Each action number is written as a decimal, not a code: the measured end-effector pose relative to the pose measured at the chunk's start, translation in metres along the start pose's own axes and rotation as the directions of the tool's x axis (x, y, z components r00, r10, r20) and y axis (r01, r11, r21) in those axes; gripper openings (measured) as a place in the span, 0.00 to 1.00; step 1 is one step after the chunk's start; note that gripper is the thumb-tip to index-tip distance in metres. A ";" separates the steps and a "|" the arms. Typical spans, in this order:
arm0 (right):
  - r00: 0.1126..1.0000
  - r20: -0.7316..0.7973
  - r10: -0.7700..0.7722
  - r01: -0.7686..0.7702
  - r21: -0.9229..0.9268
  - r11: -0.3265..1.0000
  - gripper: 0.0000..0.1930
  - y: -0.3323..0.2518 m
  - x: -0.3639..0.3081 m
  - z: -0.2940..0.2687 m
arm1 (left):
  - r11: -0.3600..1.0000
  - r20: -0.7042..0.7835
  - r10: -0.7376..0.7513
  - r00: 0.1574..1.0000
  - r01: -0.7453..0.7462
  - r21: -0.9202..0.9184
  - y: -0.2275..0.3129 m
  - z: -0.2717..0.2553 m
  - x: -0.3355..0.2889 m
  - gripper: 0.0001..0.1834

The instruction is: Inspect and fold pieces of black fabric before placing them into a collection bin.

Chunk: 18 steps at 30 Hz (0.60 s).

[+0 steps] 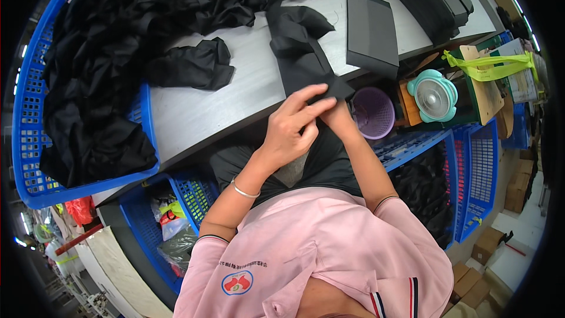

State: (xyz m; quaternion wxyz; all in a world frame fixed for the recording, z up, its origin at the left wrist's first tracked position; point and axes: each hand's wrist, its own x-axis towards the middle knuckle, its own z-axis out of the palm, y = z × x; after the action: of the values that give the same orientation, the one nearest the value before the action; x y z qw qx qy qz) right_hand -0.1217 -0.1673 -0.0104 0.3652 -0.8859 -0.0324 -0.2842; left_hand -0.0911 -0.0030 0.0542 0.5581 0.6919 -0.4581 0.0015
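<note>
A strip of black cloth [299,62] runs from the grey tabletop over its near edge, its far end curled over in a loop. At the near end, a folded corner is held between my two hands. My left hand [291,123] reaches in from the left with index and middle fingers long against the cloth's edge; the thumb is bent below them. Right beside it, my right hand [338,116] grips the same corner from below. The cloth and the left fingertips hide most of its fingers.
Black cloth heaps [106,82] overflow a blue crate [29,159] on the left. A flat black panel [372,32] and a black stack [429,0] lie right on the table [200,109]. A purple basket [376,112], a teal fan [432,95] and blue crates [477,171] stand to the right.
</note>
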 end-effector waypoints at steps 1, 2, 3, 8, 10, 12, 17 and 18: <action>0.962 0.125 0.243 -0.264 0.198 0.944 0.13 0.003 -0.014 -0.006 | 0.997 -0.050 -0.080 0.996 0.080 -0.007 0.014 -0.006 -0.005 0.32; 0.881 0.084 0.465 -0.444 0.485 0.754 0.16 0.008 -0.020 0.001 | 0.997 -0.117 -0.077 0.990 0.079 0.008 0.016 -0.009 -0.010 0.34; 0.746 0.121 0.655 -0.517 0.725 0.454 0.19 -0.005 -0.014 0.005 | 0.996 -0.190 -0.078 0.979 0.085 0.028 0.018 -0.015 -0.018 0.37; 0.666 0.210 0.716 -0.404 0.908 0.109 0.22 -0.032 -0.003 -0.010 | 0.972 -0.190 -0.119 0.974 0.153 0.176 0.023 0.003 -0.043 0.52; 0.685 0.223 0.694 -0.379 0.922 0.078 0.22 -0.044 0.003 -0.015 | 0.958 -0.261 -0.121 0.958 0.181 0.220 0.022 0.012 -0.042 0.53; 0.676 0.242 0.696 -0.382 0.923 0.050 0.22 -0.057 0.007 -0.021 | 0.932 -0.403 -0.136 0.905 0.255 0.257 0.027 0.016 -0.036 0.50; 0.608 0.218 0.764 -0.444 0.890 0.100 0.21 -0.076 0.011 -0.027 | 0.965 -0.519 -0.147 0.842 0.236 0.110 0.030 0.016 -0.029 0.37; 0.605 0.232 0.762 -0.411 0.910 0.049 0.20 -0.076 0.010 -0.027 | 0.979 -0.515 -0.104 0.851 0.179 0.098 0.030 0.015 -0.030 0.36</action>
State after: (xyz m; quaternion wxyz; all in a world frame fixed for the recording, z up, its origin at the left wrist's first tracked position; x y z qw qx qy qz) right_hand -0.1463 -0.1308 0.0580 0.8689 -0.3931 0.2465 -0.1724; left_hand -0.1355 0.0054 0.0566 0.6065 0.7369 -0.2417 0.1752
